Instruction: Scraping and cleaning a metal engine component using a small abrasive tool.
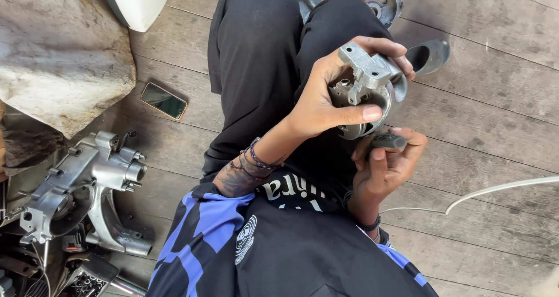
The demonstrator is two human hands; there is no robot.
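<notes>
Both hands worked: left hand (326, 99) gripped the metal casting (367, 84) steady, right hand (384, 166) fingers (377, 157) pinching a dark block (388, 140) against its rim.

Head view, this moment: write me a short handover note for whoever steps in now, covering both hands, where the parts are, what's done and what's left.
Left hand: closed around a grey cast metal housing, held up over the lap.
Right hand: pinching a small dark block just under the housing's round opening.
Nearby: a larger metal engine casing lies on the plank floor to the person's left, another casing sits by the foot, and a phone lies on the boards.
Done: housing is picked up and in hand.
Left: the dark block is not yet inside the housing; whether it touches the rim cannot be told.
</notes>
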